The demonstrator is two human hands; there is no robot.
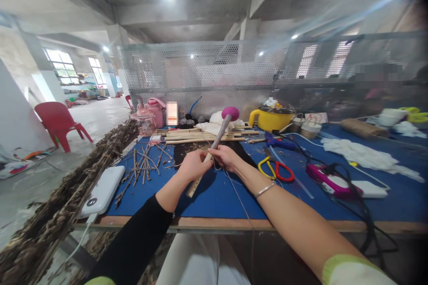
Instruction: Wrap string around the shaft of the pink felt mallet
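Observation:
My left hand [193, 164] is closed round a wooden stick [214, 144] that slants up to the right and ends in a round magenta fuzzy ball [230, 113]. The stick's upper part is wrapped in grey. My right hand [225, 156] pinches the same stick just above the left hand, and a thin thread [239, 200] trails from it down toward me. Both hands hover over the blue-covered table [217, 196]. A bangle sits on my right wrist.
Red-and-yellow scissors [276, 169], a pink tool with black cable [326, 180], white cloth [364, 156], a yellow pot [270, 118], bamboo sticks [200, 136], loose twigs [143, 164] and a white scale [103, 189] lie around. Dried brush heaps at left; a red chair [60, 122] stands beyond.

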